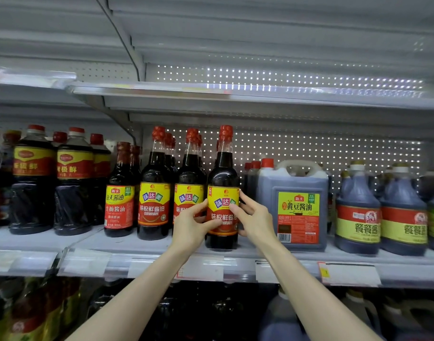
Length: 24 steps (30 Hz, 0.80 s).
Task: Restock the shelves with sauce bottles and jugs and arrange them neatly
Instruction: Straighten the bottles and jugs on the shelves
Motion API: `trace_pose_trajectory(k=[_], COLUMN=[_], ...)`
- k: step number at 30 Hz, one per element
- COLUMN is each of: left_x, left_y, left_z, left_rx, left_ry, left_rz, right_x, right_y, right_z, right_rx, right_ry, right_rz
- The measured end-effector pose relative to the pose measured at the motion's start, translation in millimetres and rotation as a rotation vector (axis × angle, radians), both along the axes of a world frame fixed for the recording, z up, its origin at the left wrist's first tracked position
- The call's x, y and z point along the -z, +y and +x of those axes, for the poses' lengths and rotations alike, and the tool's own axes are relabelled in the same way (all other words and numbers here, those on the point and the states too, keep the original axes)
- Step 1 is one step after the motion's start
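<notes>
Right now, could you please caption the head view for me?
Left hand and right hand grip a sauce bottle on the shelf beside a jug.

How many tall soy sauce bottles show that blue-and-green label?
3 in front: left bottle, middle bottle, right bottle held between left hand and right hand. Caps behind hint at more, hidden.

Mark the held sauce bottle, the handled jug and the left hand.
held sauce bottle (223, 171), head view, dark shoulder
handled jug (298, 210), head view, front label
left hand (190, 227), head view, its back
</notes>
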<state>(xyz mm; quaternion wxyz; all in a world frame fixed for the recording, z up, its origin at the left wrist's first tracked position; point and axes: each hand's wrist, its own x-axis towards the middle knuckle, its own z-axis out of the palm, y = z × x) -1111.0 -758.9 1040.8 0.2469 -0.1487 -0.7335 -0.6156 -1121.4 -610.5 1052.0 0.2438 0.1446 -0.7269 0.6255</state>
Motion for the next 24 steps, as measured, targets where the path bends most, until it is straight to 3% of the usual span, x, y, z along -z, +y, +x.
trace_pose_trajectory(k=[24], left_x=[0.1], left_y=[0.7], left_z=[-24.5], left_rx=[-0.046], left_ry=[-0.001], left_rz=[-0.031], right_x=[6.2], right_y=[-9.3], right_z=[-29.9], right_rx=[0.152], right_ry=[-0.025], right_rz=[0.081])
